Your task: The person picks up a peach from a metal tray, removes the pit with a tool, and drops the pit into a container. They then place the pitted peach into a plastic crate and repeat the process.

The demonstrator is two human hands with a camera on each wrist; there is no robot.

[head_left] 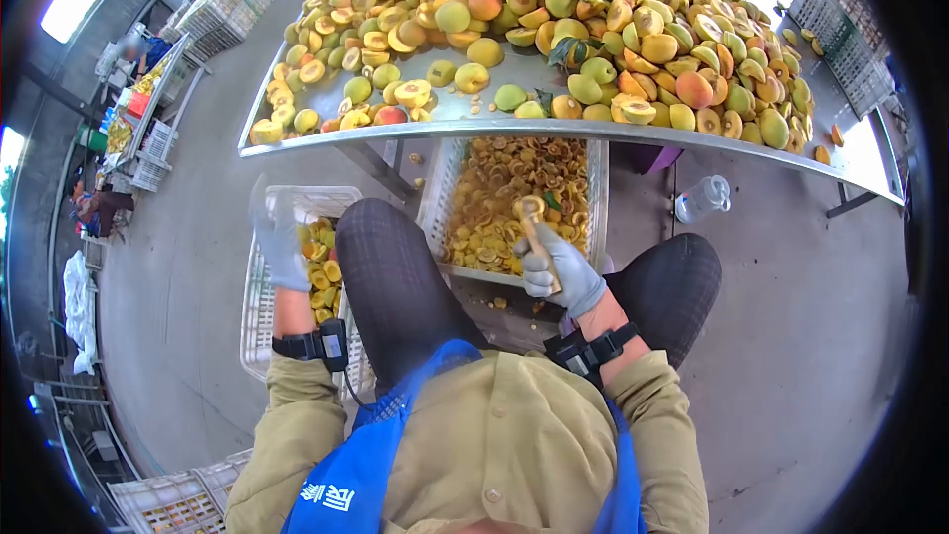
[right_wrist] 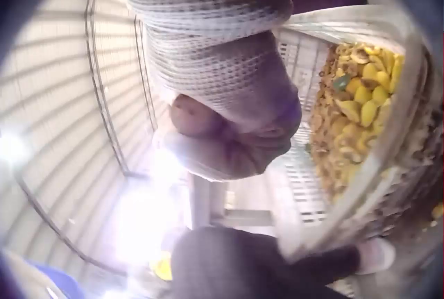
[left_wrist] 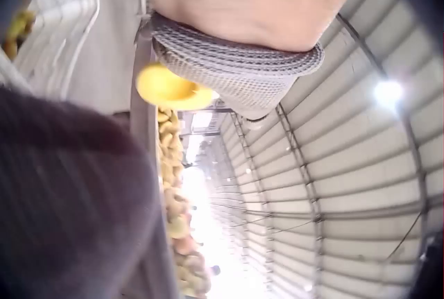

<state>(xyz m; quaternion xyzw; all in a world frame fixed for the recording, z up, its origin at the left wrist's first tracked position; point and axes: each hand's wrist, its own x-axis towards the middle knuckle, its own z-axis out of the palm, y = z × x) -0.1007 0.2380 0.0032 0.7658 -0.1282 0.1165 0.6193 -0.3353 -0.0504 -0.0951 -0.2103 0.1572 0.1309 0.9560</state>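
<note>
My gloved left hand (head_left: 280,242), blurred, is above the white crate (head_left: 255,321) beside my left knee, its fingers looking straight. Yellow peach halves (head_left: 321,267) lie in that crate. In the left wrist view, a blurred yellow peach half (left_wrist: 170,89) shows right beside the glove (left_wrist: 229,80), partly overlapped by it. My gloved right hand (head_left: 563,272) grips a wooden-handled tool (head_left: 539,242) with a rounded, ring-like head pointing up, over the near edge of the middle crate. The right wrist view shows that hand (right_wrist: 229,112) curled; the tool is hidden there.
A metal table (head_left: 336,135) heaped with peaches and peach halves (head_left: 593,20) stands ahead. Under its edge, a crate (head_left: 597,198) holds pits and yellow pieces. A clear plastic jug (head_left: 702,200) lies on the floor at right. Stacked crates (head_left: 225,10) stand far left.
</note>
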